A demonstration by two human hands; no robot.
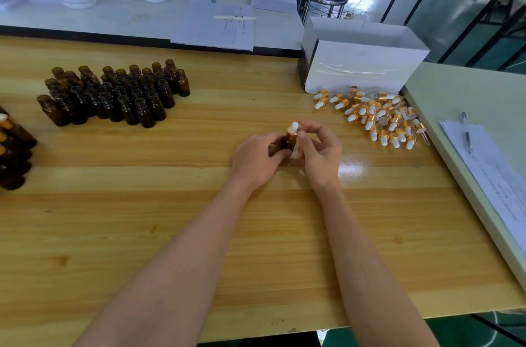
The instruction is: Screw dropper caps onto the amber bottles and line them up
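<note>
Centre of the frame, just above the wooden counter (pixel 170 233): the left hand (pixel 256 160) wraps curled fingers round an amber bottle (pixel 287 144), while the right hand (pixel 320 151) pinches the gold dropper cap (pixel 292 133) on its neck. Uncapped bottles (pixel 113 93) stand upper left; loose caps (pixel 381 119) lie right.

The open bottles (pixel 113 92) stand on the table (pixel 170 233) at the left. The caps (pixel 378 116) lie at the right, before the box (pixel 361 62).
</note>
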